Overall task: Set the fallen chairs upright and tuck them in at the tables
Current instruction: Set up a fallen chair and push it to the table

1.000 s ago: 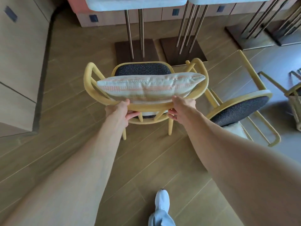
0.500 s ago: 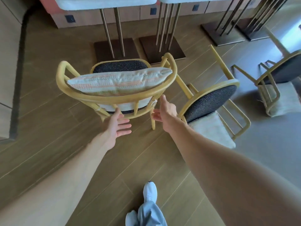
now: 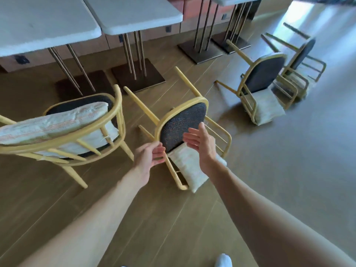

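Observation:
An upright yellow chair (image 3: 81, 132) with a dark seat and a pale striped cushion stands at the left, facing a white table (image 3: 48, 26). A fallen yellow chair (image 3: 183, 122) lies on its back in the middle, legs pointing up and away, its pale cushion (image 3: 190, 166) on the floor. My left hand (image 3: 148, 155) hovers open at the lower left edge of its dark seat. My right hand (image 3: 200, 141) is open, palm turned left, just over the seat's right side. Neither hand holds anything.
Two more fallen yellow chairs (image 3: 264, 83) (image 3: 304, 60) lie at the right. A second white table (image 3: 138, 14) and a third (image 3: 231, 0) stand on thin metal legs with dark square bases (image 3: 138, 76). Wood floor lies nearer me. My white shoe (image 3: 223, 260) shows at the bottom.
Both hands have let go of the upright chair's backrest and moved right to the fallen chair. The view has swung right, bringing more fallen chairs into sight.

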`<act>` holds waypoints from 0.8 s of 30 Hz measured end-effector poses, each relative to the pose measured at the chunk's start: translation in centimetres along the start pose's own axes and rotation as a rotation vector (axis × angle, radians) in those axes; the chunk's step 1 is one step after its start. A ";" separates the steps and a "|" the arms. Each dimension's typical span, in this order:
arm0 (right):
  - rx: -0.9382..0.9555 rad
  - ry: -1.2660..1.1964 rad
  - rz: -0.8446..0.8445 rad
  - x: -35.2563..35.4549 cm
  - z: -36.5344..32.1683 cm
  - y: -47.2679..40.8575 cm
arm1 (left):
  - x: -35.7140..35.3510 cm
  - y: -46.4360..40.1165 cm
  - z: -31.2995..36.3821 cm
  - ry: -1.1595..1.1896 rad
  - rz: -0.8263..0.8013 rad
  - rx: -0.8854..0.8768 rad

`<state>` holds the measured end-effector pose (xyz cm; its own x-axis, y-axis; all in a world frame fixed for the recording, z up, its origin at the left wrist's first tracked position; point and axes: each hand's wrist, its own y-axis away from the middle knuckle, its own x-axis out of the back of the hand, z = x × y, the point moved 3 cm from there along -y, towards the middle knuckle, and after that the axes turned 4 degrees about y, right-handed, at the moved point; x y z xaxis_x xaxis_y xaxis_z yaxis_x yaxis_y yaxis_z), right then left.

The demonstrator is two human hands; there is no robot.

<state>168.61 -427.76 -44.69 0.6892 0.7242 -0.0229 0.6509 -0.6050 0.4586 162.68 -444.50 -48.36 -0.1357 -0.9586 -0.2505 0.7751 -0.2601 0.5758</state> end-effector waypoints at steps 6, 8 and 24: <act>0.032 -0.034 -0.033 12.1 -0.3 -2.8 | -17.1 4.4 -7.2 -0.072 -0.247 0.108; 0.043 -0.038 -0.027 16.0 -1.5 -4.0 | -22.5 5.4 -8.6 -0.050 -0.334 0.107; -0.060 0.043 -0.023 23.8 -6.5 -14.6 | -34.9 0.8 -9.7 0.001 -0.297 0.068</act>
<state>173.44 -399.52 -46.22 0.6591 0.7521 0.0030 0.6454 -0.5676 0.5111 174.01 -410.08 -46.75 -0.3495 -0.8395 -0.4161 0.6583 -0.5361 0.5285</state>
